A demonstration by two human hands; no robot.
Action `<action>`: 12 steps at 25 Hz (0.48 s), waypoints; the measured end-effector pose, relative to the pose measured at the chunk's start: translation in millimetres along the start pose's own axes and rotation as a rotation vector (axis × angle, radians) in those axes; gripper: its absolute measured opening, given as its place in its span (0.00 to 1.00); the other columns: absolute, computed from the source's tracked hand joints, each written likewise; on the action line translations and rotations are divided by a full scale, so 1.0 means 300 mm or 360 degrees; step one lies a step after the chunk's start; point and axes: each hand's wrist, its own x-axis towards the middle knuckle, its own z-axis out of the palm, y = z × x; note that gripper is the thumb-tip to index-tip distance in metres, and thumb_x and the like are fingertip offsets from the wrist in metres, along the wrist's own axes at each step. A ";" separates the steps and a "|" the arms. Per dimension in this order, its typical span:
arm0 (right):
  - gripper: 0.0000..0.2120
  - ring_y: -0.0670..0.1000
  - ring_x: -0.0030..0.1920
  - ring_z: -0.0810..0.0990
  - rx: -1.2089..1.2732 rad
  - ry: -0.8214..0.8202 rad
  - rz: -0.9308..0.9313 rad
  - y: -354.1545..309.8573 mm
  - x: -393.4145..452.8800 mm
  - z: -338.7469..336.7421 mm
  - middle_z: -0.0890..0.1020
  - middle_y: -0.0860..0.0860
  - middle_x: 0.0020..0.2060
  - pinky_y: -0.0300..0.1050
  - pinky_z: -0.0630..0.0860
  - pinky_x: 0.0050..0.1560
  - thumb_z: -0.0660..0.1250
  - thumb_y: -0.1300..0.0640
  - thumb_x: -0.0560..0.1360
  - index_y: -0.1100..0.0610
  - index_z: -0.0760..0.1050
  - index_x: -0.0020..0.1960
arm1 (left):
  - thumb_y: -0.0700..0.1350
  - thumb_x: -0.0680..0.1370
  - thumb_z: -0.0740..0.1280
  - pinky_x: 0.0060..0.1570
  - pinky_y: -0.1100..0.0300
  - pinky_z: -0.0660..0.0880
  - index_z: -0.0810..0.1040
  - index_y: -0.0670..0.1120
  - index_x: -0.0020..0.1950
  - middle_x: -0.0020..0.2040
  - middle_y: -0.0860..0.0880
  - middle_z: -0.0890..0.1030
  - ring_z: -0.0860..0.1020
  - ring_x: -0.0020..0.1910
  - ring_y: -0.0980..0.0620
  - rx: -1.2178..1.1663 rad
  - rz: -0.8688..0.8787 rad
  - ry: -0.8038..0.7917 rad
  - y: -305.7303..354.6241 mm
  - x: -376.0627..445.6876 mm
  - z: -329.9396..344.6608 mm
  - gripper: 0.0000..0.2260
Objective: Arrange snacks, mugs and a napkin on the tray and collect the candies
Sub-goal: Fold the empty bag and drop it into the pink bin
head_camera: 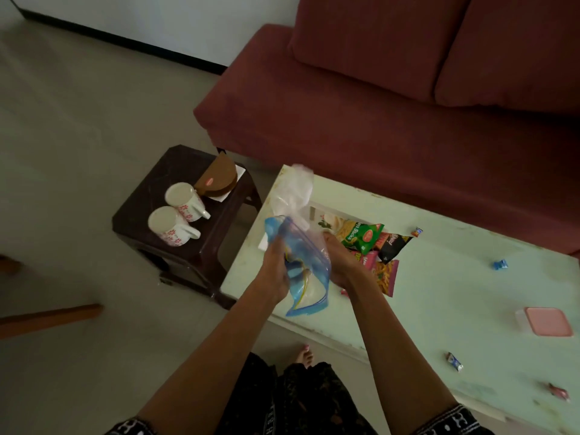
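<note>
Two mugs stand on the dark stool at left. Left hand and right hand each have their grip clamped on the zip bag above the desk. Snack packets lie on the tray; candies are scattered at right.

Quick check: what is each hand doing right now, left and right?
Left hand: closed on the blue zip bag, gripping its left side.
Right hand: closed on the same bag from the right; its fingers are mostly hidden behind the plastic.
</note>
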 end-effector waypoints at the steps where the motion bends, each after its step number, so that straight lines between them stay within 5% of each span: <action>1: 0.11 0.46 0.29 0.81 -0.0112 0.0004 -0.0055 0.004 -0.026 0.018 0.82 0.48 0.27 0.37 0.77 0.31 0.61 0.67 0.76 0.55 0.77 0.40 | 0.60 0.77 0.56 0.53 0.51 0.75 0.70 0.44 0.60 0.57 0.43 0.75 0.77 0.49 0.48 0.0031 -0.0016 0.0033 -0.003 -0.027 0.000 0.22; 4: 0.08 0.52 0.36 0.78 -0.0203 0.0252 -0.0120 0.065 -0.105 0.061 0.81 0.55 0.35 0.44 0.76 0.38 0.66 0.67 0.73 0.57 0.79 0.39 | 0.52 0.78 0.60 0.47 0.52 0.76 0.73 0.41 0.58 0.51 0.43 0.76 0.77 0.46 0.48 -0.0049 -0.0006 0.0171 -0.056 -0.081 -0.031 0.16; 6: 0.11 0.54 0.43 0.77 -0.0117 0.0412 -0.0073 0.104 -0.177 0.078 0.78 0.54 0.43 0.47 0.76 0.39 0.70 0.67 0.69 0.57 0.74 0.49 | 0.48 0.76 0.64 0.46 0.48 0.78 0.75 0.42 0.55 0.47 0.42 0.79 0.79 0.47 0.44 -0.0110 0.0012 0.0199 -0.093 -0.148 -0.058 0.12; 9: 0.33 0.54 0.49 0.78 0.0084 0.0163 0.0015 0.168 -0.304 0.059 0.77 0.51 0.55 0.56 0.80 0.44 0.71 0.68 0.68 0.46 0.63 0.65 | 0.44 0.76 0.64 0.55 0.43 0.75 0.74 0.39 0.57 0.50 0.40 0.79 0.78 0.52 0.39 -0.0053 0.0066 0.0126 -0.183 -0.222 -0.109 0.12; 12: 0.25 0.49 0.42 0.77 0.0057 -0.0129 -0.0079 0.216 -0.441 0.053 0.77 0.49 0.53 0.57 0.81 0.44 0.63 0.70 0.73 0.46 0.72 0.62 | 0.41 0.78 0.59 0.48 0.53 0.78 0.73 0.37 0.52 0.42 0.41 0.79 0.79 0.42 0.46 -0.0161 0.0139 0.0128 -0.270 -0.299 -0.148 0.08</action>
